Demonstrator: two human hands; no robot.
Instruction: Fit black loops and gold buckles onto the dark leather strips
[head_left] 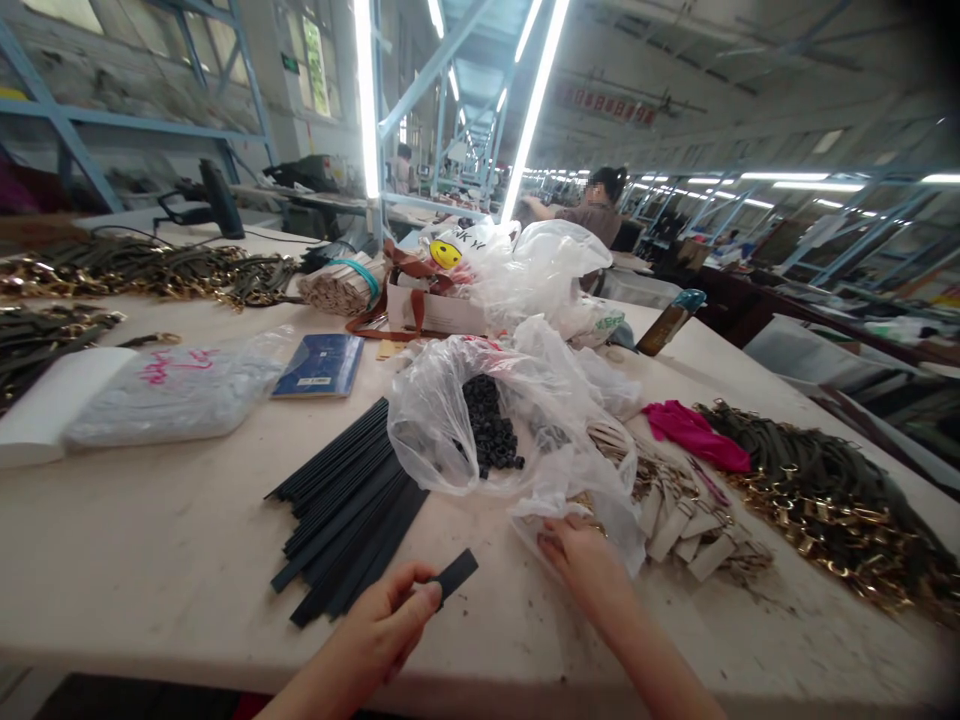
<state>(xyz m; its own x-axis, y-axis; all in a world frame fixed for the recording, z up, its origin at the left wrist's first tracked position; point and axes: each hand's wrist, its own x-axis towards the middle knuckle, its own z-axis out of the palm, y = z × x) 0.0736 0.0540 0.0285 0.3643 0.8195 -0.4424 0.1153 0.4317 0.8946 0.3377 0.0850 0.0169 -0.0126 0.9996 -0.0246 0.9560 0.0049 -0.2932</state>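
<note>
Left hand: my left hand (394, 610) pinched one short black strap piece (452, 576) between thumb and fingertips, near the table's (150, 560) front edge.
Right hand: my right hand (581, 560) lay at the mouth of a clear plastic bag (570, 500), fingertips pushed under the film; I could not tell whether they were closed on anything.
Strap stock: a fanned bundle of long black strips (345, 510) sat just left of the held piece.
Bag contents: small black loops (491, 425) showed in a second clear bag (450, 420) behind.
Right side: tan tags (686, 525), a pink cloth (694, 432) and a heap of dark straps with gold hardware (825, 495).
Step in hand: I judged it as fetching a small part to join the held piece.
Next move calls for: a sure fingertip pick inside loose film, one part only.
</note>
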